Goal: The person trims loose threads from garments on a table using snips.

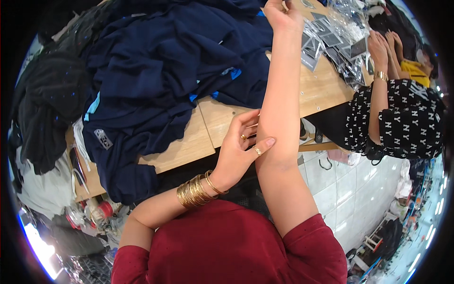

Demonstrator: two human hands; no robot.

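Observation:
My left hand (243, 151) rests against the inside of my right forearm (283, 94), close to the elbow. Its thumb lies on top of the skin while the curled fingers go partly out of sight behind the arm. My right arm stretches far forward across the table. At the upper edge, my right hand (283, 16) is cut off, so most of its fingers are hidden. Left of that arm, dark navy garments (165, 61) with light-blue tags lie in a loose heap. Beside the right hand are several grey printed tags (326, 38) in clear plastic.
The wooden table (321, 97) carries the fabric and tags. Black cloth (52, 99) is piled at far left, above pale cloth (42, 180). At right sits a person in a black patterned top (409, 118), hands near the tags. White floor tiles (350, 189) show below.

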